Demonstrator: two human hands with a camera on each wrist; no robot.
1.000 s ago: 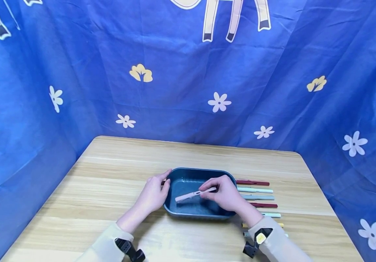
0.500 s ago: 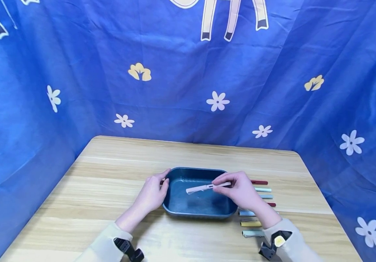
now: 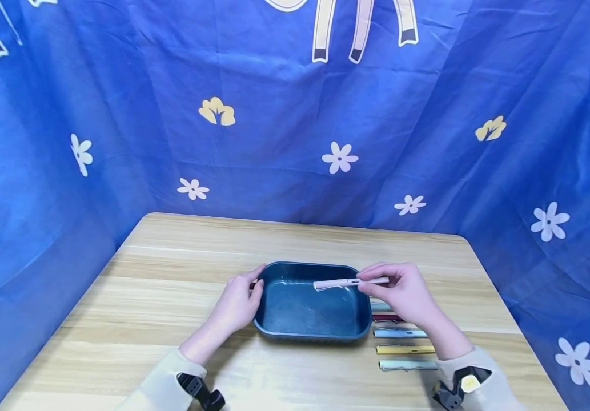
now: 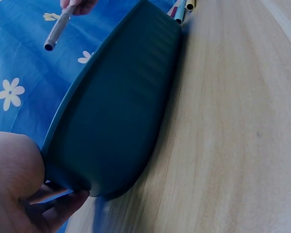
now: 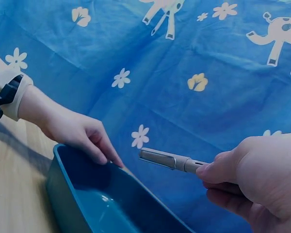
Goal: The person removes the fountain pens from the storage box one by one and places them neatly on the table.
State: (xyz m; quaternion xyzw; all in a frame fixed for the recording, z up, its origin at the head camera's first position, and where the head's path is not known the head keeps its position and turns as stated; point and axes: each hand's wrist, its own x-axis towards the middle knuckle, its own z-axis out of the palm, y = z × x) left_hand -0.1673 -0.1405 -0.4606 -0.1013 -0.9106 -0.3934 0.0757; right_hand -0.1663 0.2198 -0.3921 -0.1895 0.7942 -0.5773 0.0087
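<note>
My left hand (image 3: 238, 302) grips the left end of a dark teal plastic bin (image 3: 305, 314), its thumb at the rim and other fingers down the outside. Nothing lies on the part of the bin's floor that shows. Between thumb and fingertips my right hand (image 3: 402, 288) pinches a pale pink capped pen (image 3: 336, 283) near its middle. The pen lies nearly level over the bin's back right corner, its clip end pointing left. In the right wrist view the pen (image 5: 167, 159) is raised above the bin's rim, clear of it.
Right of the bin several pens lie in a column: a dark red pen (image 3: 384, 318), a light blue pen (image 3: 399, 333), a yellow pen (image 3: 405, 349) and a pale green pen (image 3: 408, 364). My right hand hides others. A blue curtain (image 3: 274, 194) hangs behind the wooden table (image 3: 197, 251).
My right hand has lifted the pink pen from low inside the bin and carried it right, turning it closer to level. My left hand has stayed at the bin's left end.
</note>
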